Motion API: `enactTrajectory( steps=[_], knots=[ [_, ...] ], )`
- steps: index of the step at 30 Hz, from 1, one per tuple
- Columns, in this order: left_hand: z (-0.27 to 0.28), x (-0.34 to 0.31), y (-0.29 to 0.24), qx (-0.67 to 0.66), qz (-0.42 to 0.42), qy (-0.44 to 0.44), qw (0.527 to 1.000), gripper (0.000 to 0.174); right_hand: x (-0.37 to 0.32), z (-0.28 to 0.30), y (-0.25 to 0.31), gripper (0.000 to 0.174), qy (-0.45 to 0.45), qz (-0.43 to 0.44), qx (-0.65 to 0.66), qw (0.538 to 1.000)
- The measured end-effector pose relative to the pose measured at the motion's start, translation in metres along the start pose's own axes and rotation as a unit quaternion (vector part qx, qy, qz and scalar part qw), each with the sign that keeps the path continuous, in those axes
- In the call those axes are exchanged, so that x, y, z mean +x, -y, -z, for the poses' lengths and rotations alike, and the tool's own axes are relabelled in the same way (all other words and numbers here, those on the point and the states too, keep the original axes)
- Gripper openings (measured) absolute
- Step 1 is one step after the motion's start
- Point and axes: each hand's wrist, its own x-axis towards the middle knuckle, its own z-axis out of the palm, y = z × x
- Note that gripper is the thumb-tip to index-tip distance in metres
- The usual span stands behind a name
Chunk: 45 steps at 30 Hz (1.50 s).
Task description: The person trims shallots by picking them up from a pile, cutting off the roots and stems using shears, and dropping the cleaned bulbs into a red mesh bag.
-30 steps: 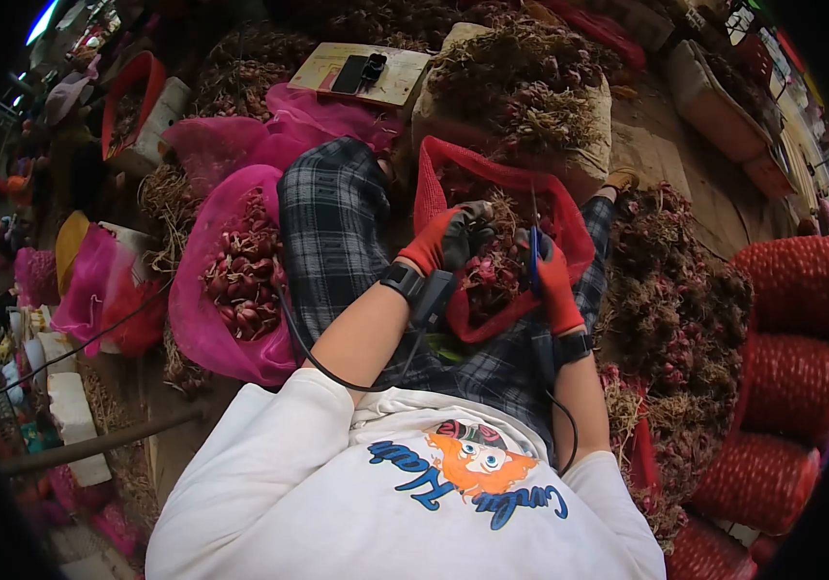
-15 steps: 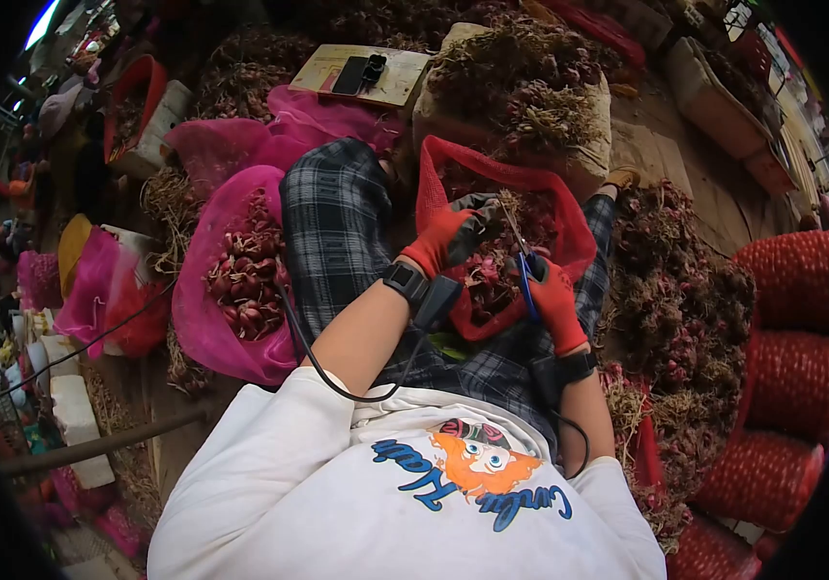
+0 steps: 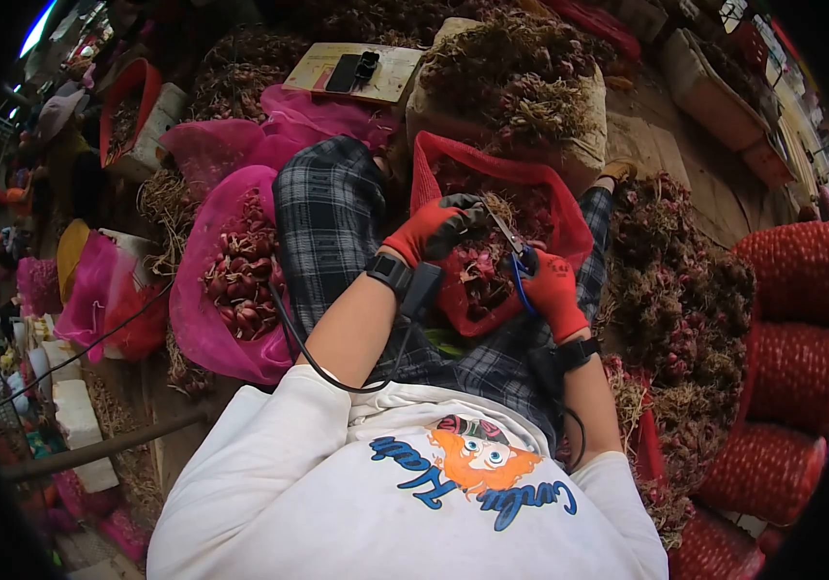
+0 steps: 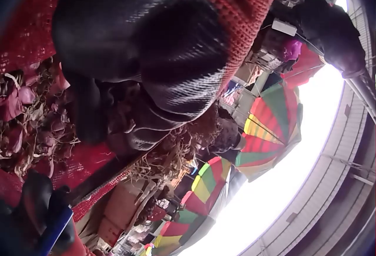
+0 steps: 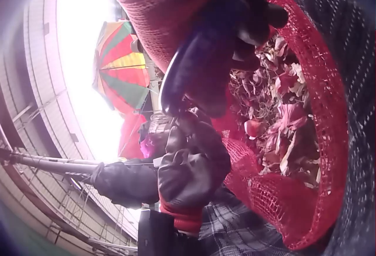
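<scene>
Gloved in red and black, the left hand [image 3: 436, 228] curls its fingers round a small bunch of shallots, whose dry roots or stems [image 4: 170, 156] stick out in the left wrist view. The right hand [image 3: 552, 290], in a matching glove, grips scissors by their blue handles [image 5: 194, 56]. Their metal blades [image 3: 504, 230] point toward the left hand, beside the dry strands; whether they touch is unclear. Below both hands lies a red mesh bag [image 3: 574, 217] with its mouth wide, holding shallots and dry scraps [image 5: 285, 121]. Fingers hide most of the bunch.
A pink mesh bag [image 3: 192, 290] of shallots stands left of the knee. Untrimmed shallots are heaped on the right [image 3: 675, 319] and on a pale block [image 3: 579, 126] ahead. A phone [image 3: 344, 72] lies on a board. Full red sacks [image 3: 796, 372] line the far right.
The scissors have gone from nearly upright to leaning toward the left hand. The left hand has shifted slightly left, and the right hand has turned a little.
</scene>
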Motion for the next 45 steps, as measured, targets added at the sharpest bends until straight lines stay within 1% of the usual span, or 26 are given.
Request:
enactTrajectory(
  steps=[1, 4, 7, 10, 13, 16, 19, 22, 25, 28, 31, 34, 37, 40, 43, 45],
  knots=[
    [0.001, 0.001, 0.000, 0.002, 0.003, 0.000, 1.000, 0.027, 0.001, 0.001, 0.002, 0.032, 0.004, -0.023, 0.013, 1.000],
    [-0.006, 0.003, 0.001, 0.000, 0.010, -0.044, 0.999, 0.032, 0.005, -0.013, -0.021, 0.035, 0.026, -0.040, 0.094, 0.994],
    [0.006, 0.009, 0.008, 0.028, -0.034, -0.047, 0.998, 0.038, 0.003, -0.013, -0.025, 0.037, 0.002, -0.049, 0.039, 0.998],
    [0.021, 0.012, 0.017, 0.032, -0.135, 0.017, 0.990, 0.043, -0.003, -0.002, -0.013, 0.039, 0.001, -0.046, 0.145, 0.988],
    [0.023, 0.021, 0.021, 0.030, -0.158, -0.032, 0.987, 0.050, -0.006, 0.001, -0.001, 0.037, -0.032, -0.037, 0.080, 0.996],
    [0.019, 0.019, 0.019, 0.011, -0.141, -0.035, 0.989, 0.054, -0.005, 0.006, 0.010, 0.035, -0.032, -0.012, 0.039, 0.999],
    [0.013, 0.015, 0.016, 0.048, -0.148, -0.057, 0.986, 0.056, -0.005, 0.005, 0.013, 0.032, -0.029, -0.020, 0.026, 0.999],
    [0.014, 0.015, 0.017, 0.033, -0.158, -0.048, 0.986, 0.053, -0.006, 0.002, 0.011, 0.032, -0.044, -0.028, -0.011, 0.999],
    [0.011, 0.009, 0.011, 0.049, -0.147, -0.035, 0.987, 0.044, -0.009, 0.010, 0.013, 0.033, -0.038, -0.016, -0.070, 0.997],
    [0.014, 0.017, 0.013, -0.091, -0.113, -0.009, 0.989, 0.037, -0.006, 0.008, -0.007, 0.036, -0.070, 0.023, -0.095, 0.993],
    [0.019, 0.018, 0.011, -0.173, -0.083, 0.043, 0.980, 0.034, -0.010, 0.013, -0.007, 0.041, -0.052, 0.042, -0.074, 0.995],
    [0.026, 0.019, 0.016, -0.164, -0.071, 0.037, 0.983, 0.035, -0.013, 0.013, -0.005, 0.043, -0.073, 0.038, -0.033, 0.996],
    [0.025, 0.016, 0.015, -0.101, -0.039, 0.026, 0.994, 0.036, -0.011, 0.006, -0.011, 0.045, -0.075, 0.055, -0.047, 0.995],
    [0.017, 0.014, 0.008, -0.069, -0.014, 0.042, 0.997, 0.037, -0.008, 0.007, -0.010, 0.042, -0.060, 0.028, -0.081, 0.995],
    [0.015, 0.008, 0.008, -0.085, -0.017, 0.063, 0.994, 0.039, -0.005, 0.007, -0.013, 0.042, -0.044, 0.022, -0.022, 0.999],
    [0.012, 0.009, 0.008, -0.098, -0.013, 0.051, 0.994, 0.038, -0.004, 0.013, -0.006, 0.037, -0.031, 0.001, -0.010, 0.999]
  ],
)
